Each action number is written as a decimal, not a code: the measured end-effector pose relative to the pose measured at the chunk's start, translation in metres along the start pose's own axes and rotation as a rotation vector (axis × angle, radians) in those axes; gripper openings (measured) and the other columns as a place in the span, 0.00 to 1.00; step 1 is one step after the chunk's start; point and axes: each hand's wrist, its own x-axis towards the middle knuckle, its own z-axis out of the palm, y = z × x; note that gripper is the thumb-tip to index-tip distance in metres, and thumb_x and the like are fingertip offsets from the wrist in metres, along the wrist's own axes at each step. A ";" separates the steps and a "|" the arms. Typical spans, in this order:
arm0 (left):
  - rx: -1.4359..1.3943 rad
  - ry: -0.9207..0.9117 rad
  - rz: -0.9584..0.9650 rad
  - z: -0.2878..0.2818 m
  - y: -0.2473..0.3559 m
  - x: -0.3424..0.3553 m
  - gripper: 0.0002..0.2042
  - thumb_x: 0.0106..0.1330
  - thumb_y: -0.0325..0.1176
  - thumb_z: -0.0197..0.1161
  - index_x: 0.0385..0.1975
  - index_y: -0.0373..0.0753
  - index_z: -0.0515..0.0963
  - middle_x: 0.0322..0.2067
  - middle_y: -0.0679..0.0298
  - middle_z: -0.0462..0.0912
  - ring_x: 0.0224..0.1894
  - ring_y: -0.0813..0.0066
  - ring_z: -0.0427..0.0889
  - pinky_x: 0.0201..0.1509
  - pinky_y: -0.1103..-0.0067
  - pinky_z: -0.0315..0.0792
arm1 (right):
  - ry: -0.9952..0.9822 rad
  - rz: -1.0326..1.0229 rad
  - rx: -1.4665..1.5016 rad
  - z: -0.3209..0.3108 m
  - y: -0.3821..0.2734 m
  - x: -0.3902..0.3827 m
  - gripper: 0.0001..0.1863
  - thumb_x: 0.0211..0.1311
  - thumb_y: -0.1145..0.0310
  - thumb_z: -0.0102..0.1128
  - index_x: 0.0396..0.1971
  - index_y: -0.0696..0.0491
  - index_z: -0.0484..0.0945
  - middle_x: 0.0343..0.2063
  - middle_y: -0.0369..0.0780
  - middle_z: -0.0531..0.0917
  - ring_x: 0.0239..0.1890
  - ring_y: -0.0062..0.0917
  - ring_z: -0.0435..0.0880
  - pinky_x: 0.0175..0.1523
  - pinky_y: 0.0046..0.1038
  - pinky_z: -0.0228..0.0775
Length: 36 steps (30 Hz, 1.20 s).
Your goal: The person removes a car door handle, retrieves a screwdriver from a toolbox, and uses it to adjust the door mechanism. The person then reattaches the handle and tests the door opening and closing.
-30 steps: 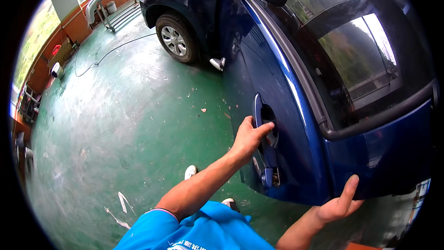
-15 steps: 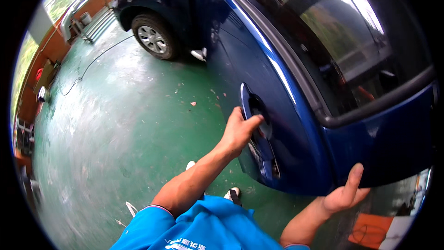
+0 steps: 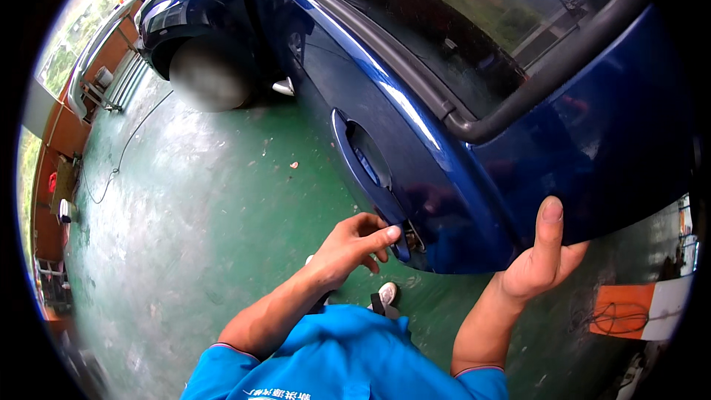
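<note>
A dark blue car door stands in front of me, its outer face toward my left. On it is a blue door handle, with a small opening showing bare parts at its near end. My left hand pinches that near end between thumb and fingers; the exact contact is partly hidden. At the door's near edge is my right hand, thumb raised against the painted surface. Its other fingers are curled behind the edge, mostly out of sight. Above them sits the window glass in its black frame.
The car's front wheel is blurred at the upper left. A cable lies on the green floor. Along the left wall stand a metal rack and a white bucket. An orange and white box is at lower right.
My left hand has slid from the handle's grip to its near end. The door and handle appear farther left and higher in view. My right hand stays at the door edge.
</note>
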 end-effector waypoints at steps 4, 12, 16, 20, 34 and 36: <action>-0.064 -0.013 -0.019 0.006 0.000 0.003 0.23 0.63 0.43 0.71 0.43 0.28 0.74 0.35 0.58 0.79 0.31 0.75 0.83 0.32 0.80 0.80 | -0.018 0.032 0.017 -0.001 -0.004 -0.001 0.21 0.61 0.75 0.57 0.54 0.67 0.74 0.49 0.49 0.81 0.49 0.32 0.81 0.59 0.31 0.72; -0.178 0.082 0.024 0.019 -0.008 0.002 0.19 0.64 0.38 0.70 0.41 0.28 0.74 0.30 0.58 0.80 0.28 0.76 0.84 0.32 0.80 0.83 | 0.022 -0.022 -0.048 -0.009 0.000 -0.002 0.20 0.62 0.76 0.59 0.53 0.65 0.75 0.50 0.47 0.81 0.49 0.29 0.81 0.59 0.27 0.70; -0.167 0.088 0.005 0.022 -0.006 0.001 0.17 0.65 0.38 0.67 0.40 0.28 0.74 0.28 0.60 0.80 0.27 0.74 0.85 0.31 0.80 0.83 | 0.052 -0.046 0.040 -0.002 0.000 0.001 0.18 0.62 0.77 0.61 0.51 0.65 0.77 0.48 0.45 0.82 0.48 0.26 0.81 0.57 0.25 0.70; -0.158 0.060 -0.013 0.019 -0.003 -0.003 0.20 0.69 0.41 0.64 0.46 0.27 0.73 0.31 0.59 0.82 0.29 0.74 0.86 0.33 0.79 0.83 | -0.045 -0.081 0.047 -0.012 0.002 0.003 0.16 0.62 0.76 0.62 0.49 0.64 0.77 0.46 0.42 0.82 0.46 0.23 0.80 0.56 0.24 0.69; -0.036 0.136 0.055 0.032 -0.002 -0.011 0.28 0.66 0.43 0.68 0.47 0.18 0.72 0.28 0.57 0.80 0.26 0.77 0.83 0.34 0.82 0.82 | -0.035 -0.063 0.072 -0.008 -0.001 0.003 0.14 0.66 0.74 0.61 0.49 0.63 0.78 0.46 0.41 0.83 0.46 0.21 0.80 0.57 0.24 0.69; 0.004 0.134 0.059 0.029 -0.001 -0.009 0.28 0.65 0.43 0.69 0.47 0.18 0.72 0.27 0.57 0.80 0.26 0.77 0.83 0.33 0.82 0.82 | -0.057 -0.072 0.022 -0.011 0.000 0.002 0.16 0.66 0.73 0.61 0.50 0.63 0.78 0.47 0.43 0.83 0.47 0.25 0.81 0.58 0.26 0.69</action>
